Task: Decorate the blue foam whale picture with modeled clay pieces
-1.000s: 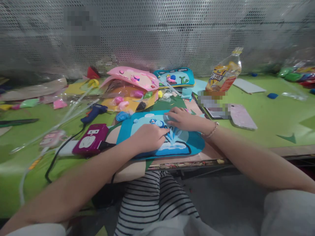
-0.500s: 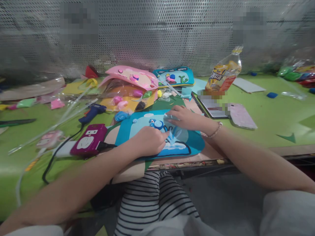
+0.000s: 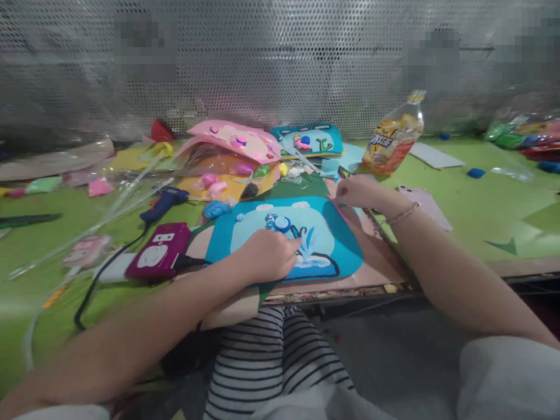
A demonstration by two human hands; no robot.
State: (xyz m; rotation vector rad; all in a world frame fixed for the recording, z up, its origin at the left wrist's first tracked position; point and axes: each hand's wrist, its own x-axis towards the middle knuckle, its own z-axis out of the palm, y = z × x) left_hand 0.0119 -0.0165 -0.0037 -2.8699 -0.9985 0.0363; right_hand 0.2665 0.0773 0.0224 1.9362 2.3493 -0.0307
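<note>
We have the blue sheet (image 3: 343,259) flat at the table's (image 3: 464,248) near edge, beneath our left hand (image 3: 271,255), which lies over its lower middle, fingers bent, at the pale fronds (image 3: 308,244); whether it pinches anything, we cannot tell. The snail (image 3: 282,224) sits just beyond those knuckles. Our right hand (image 3: 355,191) curls by the sheet's far right edge, its fingertips too hidden to show a grasp. Near it are the phone (image 3: 431,209) and bottle (image 3: 392,140).
</note>
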